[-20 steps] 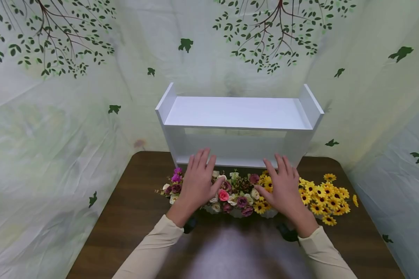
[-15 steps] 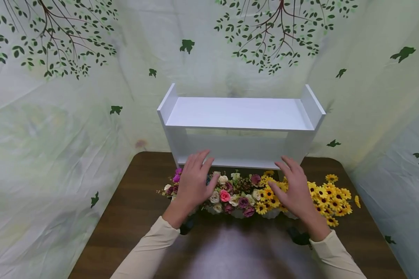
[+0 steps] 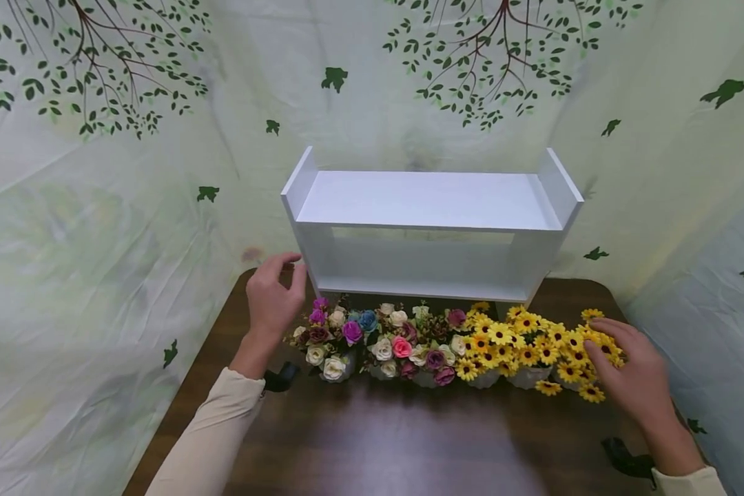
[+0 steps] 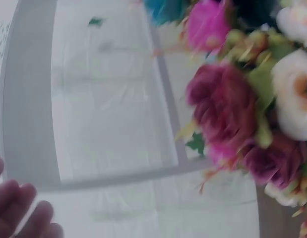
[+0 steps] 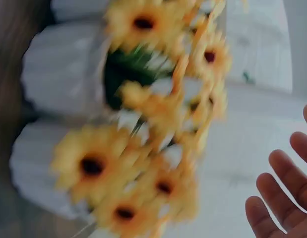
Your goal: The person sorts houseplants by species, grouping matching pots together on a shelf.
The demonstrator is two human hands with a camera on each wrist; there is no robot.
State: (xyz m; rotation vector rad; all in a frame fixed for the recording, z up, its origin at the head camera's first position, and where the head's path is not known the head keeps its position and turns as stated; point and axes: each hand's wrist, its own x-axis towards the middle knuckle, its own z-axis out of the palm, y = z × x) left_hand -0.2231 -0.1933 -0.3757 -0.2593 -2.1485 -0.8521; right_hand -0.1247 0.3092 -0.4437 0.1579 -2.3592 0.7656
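Observation:
A row of potted artificial flowers stands in front of a white shelf (image 3: 418,200). Roses (image 3: 401,346) in pink, cream and purple fill the left and middle; yellow daisy-like flowers (image 3: 499,334) fill the right. My left hand (image 3: 271,300) hovers by the shelf's lower left side, left of the roses, fingers slightly bent, holding nothing. At the right end, my right hand (image 3: 635,372) is beside the yellow flowers and partly covers them; whether it touches them I cannot tell. In the right wrist view, its fingers (image 5: 287,173) are spread, apart from the blurred blooms and white pots (image 5: 66,69).
Everything stands on a dark brown wooden table (image 3: 403,441) with rounded back corners. Behind it hangs a pale cloth (image 3: 242,76) printed with branches and leaves. The shelf has a top board with raised ends and a lower board (image 3: 421,284) just behind the flowers.
Both hands were above the flower row and have moved apart: the left to the left of the row, the right to its right end. More of the roses and yellow flowers now shows.

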